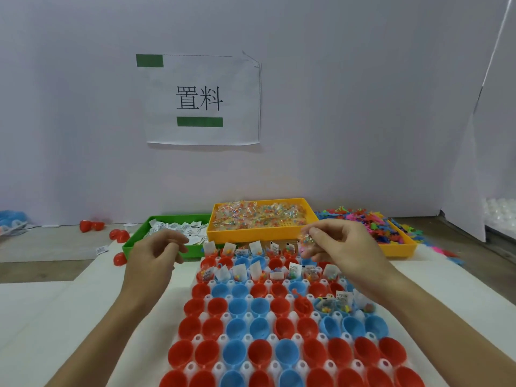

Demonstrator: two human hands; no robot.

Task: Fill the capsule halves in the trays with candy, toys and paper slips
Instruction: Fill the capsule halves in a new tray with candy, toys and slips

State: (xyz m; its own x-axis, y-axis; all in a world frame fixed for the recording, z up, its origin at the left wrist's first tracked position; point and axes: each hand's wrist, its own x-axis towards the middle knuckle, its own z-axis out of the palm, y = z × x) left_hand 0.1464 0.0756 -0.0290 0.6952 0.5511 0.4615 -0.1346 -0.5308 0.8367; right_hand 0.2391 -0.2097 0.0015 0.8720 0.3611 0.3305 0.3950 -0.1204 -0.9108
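A white tray holds rows of red and blue capsule halves. The far two rows and part of the fourth row on the right carry candy packets and paper slips; the near rows are empty. My right hand hovers over the tray's far right, pinching small clear candy packets. My left hand hangs over the tray's far left corner, fingers loosely curled, nothing visible in it. Behind stand a green bin of paper slips, a yellow bin of candy packets and a yellow bin of colourful toys.
Loose red capsule halves lie on the table left of the green bin. A paper sign hangs on the white wall behind. A blue item sits at the far left edge, and a white panel stands at the right.
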